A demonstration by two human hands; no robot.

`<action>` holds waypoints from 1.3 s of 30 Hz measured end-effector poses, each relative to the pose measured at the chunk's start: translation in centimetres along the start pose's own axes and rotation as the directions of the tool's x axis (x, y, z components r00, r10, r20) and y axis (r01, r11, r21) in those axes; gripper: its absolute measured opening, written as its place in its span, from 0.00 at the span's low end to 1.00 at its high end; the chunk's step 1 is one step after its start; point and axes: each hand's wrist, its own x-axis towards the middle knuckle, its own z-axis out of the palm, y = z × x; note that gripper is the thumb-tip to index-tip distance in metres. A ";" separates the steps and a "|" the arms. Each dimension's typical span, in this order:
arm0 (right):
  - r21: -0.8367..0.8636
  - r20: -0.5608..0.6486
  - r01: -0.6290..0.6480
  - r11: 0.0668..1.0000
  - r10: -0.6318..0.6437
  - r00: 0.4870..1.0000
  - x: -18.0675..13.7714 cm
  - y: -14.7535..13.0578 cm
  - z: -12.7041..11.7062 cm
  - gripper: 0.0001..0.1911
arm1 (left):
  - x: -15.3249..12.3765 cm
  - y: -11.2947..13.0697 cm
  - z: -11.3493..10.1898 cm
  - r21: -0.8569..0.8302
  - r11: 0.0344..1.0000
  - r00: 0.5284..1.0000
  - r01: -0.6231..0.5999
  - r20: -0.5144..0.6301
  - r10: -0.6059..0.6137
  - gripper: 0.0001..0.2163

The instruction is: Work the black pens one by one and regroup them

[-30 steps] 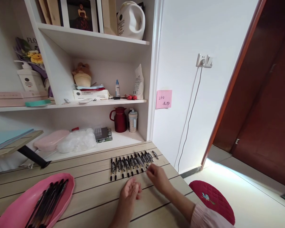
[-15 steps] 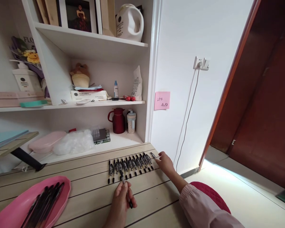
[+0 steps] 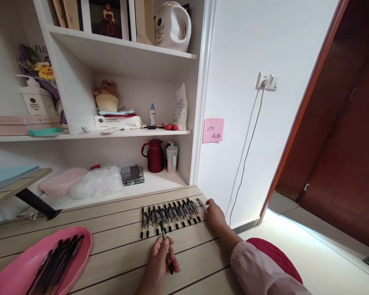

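Observation:
My left hand (image 3: 158, 256) is closed around a black pen (image 3: 169, 258), whose upper end points at the row on the table. Pens (image 3: 148, 221) lie side by side in that row, with clear pen caps (image 3: 145, 219) between them. At the row's right end, my right hand (image 3: 214, 213) pinches a small clear piece with a dark tip, which looks like a pen cap (image 3: 202, 203). Its other end is hidden by my fingers. On the left, a pink tray (image 3: 84, 258) holds several dark pens (image 3: 60, 258).
The wooden slatted table (image 3: 117, 250) meets a white shelf unit (image 3: 160, 178) at the back and a wall on the right. A red jug (image 3: 155, 155) and a cup (image 3: 171, 157) stand on the lower shelf. A raised stand (image 3: 33, 200) is at left; a red stool (image 3: 273, 256) at right.
The view has shifted slightly. My left hand has moved a little to the right with its pen. My right hand stays by the row's right end, holding the same piece.

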 end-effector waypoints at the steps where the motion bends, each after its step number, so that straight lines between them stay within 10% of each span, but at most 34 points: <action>1: 0.035 -0.001 -0.011 0.999 0.011 1.000 -0.3 -0.1 -0.3 0.17 | 0.0 0.0 0.0 0.016 1.000 1.000 -0.006 0.005 0.006 0.18; 8: 0.316 0.113 -0.053 0.947 0.018 0.993 -3.0 -3.9 -1.0 0.09 | -0.6 0.0 0.5 0.183 0.983 1.000 -0.010 -0.007 0.012 0.17; 13: 0.871 0.329 -0.284 0.400 -0.048 0.943 -6.2 -7.6 -0.4 0.12 | -0.6 -0.3 0.4 0.318 0.947 0.997 -0.049 0.070 0.028 0.16; 16: 0.912 0.344 -0.306 0.272 -0.105 0.933 -7.2 -8.5 -0.4 0.15 | -0.5 -0.5 0.3 0.384 0.921 0.994 -0.073 0.108 0.034 0.13; 39: 0.886 0.320 -0.195 0.421 -0.248 0.915 -8.2 -8.7 -1.4 0.16 | -1.2 0.0 0.6 0.544 0.825 0.982 -0.150 0.179 0.060 0.10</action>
